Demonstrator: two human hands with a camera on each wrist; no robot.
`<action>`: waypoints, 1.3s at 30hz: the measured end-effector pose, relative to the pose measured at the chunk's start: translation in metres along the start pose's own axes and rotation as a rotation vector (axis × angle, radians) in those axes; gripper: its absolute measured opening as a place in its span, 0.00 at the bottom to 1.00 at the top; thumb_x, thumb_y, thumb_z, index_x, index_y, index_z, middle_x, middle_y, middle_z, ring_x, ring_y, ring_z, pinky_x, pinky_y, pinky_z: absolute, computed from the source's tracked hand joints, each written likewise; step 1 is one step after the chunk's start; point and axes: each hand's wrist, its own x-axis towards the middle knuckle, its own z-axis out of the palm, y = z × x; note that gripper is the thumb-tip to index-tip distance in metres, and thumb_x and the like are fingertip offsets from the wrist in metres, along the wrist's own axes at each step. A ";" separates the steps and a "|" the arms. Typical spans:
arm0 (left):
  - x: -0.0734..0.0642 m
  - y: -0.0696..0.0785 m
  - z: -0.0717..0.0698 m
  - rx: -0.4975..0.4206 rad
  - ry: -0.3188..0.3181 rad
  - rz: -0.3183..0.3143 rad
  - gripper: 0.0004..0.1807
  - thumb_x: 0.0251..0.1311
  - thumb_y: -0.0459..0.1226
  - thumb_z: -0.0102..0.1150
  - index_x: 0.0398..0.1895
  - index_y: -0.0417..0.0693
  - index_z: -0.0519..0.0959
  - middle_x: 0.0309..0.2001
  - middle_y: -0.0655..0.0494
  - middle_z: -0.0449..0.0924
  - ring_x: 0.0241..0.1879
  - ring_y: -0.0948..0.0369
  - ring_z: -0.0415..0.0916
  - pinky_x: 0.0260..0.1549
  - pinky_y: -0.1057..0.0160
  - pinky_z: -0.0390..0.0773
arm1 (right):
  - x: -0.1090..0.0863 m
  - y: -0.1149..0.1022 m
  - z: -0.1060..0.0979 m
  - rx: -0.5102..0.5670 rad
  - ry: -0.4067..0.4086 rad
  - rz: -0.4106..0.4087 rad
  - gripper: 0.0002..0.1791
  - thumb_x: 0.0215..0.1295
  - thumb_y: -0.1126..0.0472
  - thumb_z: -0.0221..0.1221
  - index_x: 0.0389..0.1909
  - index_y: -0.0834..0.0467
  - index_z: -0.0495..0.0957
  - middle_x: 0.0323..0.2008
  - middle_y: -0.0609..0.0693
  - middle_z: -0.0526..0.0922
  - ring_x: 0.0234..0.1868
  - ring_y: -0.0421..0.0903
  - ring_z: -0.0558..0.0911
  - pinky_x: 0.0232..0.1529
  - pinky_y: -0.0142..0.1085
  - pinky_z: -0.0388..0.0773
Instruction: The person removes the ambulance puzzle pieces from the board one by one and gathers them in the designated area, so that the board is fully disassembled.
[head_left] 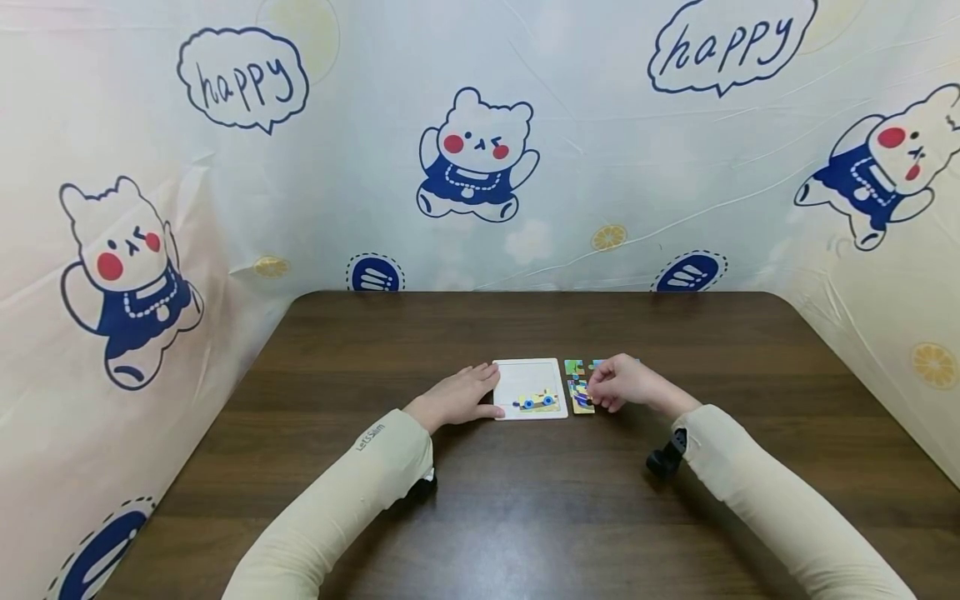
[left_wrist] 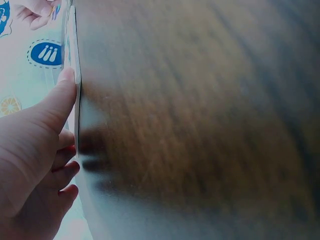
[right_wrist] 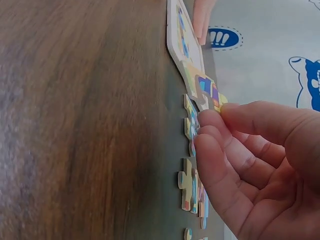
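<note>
A white puzzle tray lies on the table, with joined pieces showing a yellow vehicle on blue wheels along its near right side. My left hand rests at the tray's left edge, fingers extended at the far corner and thumb at the near one. In the left wrist view the thumb touches the tray's rim. Between thumb and fingertips my right hand pinches a colourful puzzle piece, tilted close beside the tray's right edge. Part of that piece is hidden by the fingers.
Loose puzzle pieces lie right of the tray, some behind the right hand. More pieces show below the fingers in the right wrist view. The dark wooden table ends at a patterned cloth backdrop.
</note>
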 end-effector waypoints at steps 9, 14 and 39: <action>0.000 -0.001 0.001 0.005 0.002 0.003 0.41 0.62 0.56 0.48 0.68 0.37 0.56 0.69 0.45 0.51 0.68 0.53 0.47 0.64 0.56 0.49 | -0.001 -0.001 0.001 -0.062 -0.020 0.023 0.07 0.63 0.66 0.56 0.28 0.66 0.79 0.22 0.53 0.78 0.21 0.43 0.76 0.24 0.36 0.78; 0.000 0.000 0.001 0.003 -0.001 0.000 0.41 0.62 0.56 0.48 0.68 0.37 0.56 0.69 0.45 0.51 0.68 0.53 0.46 0.64 0.56 0.48 | -0.001 0.000 0.003 -0.090 -0.006 0.034 0.08 0.62 0.67 0.56 0.25 0.66 0.79 0.20 0.53 0.78 0.19 0.43 0.76 0.22 0.36 0.78; 0.002 -0.001 0.002 0.007 0.002 -0.011 0.41 0.61 0.57 0.48 0.69 0.38 0.56 0.69 0.46 0.51 0.68 0.54 0.46 0.64 0.56 0.48 | 0.002 0.001 0.007 -0.143 0.001 0.055 0.07 0.59 0.67 0.59 0.24 0.65 0.79 0.17 0.52 0.78 0.16 0.41 0.76 0.20 0.34 0.78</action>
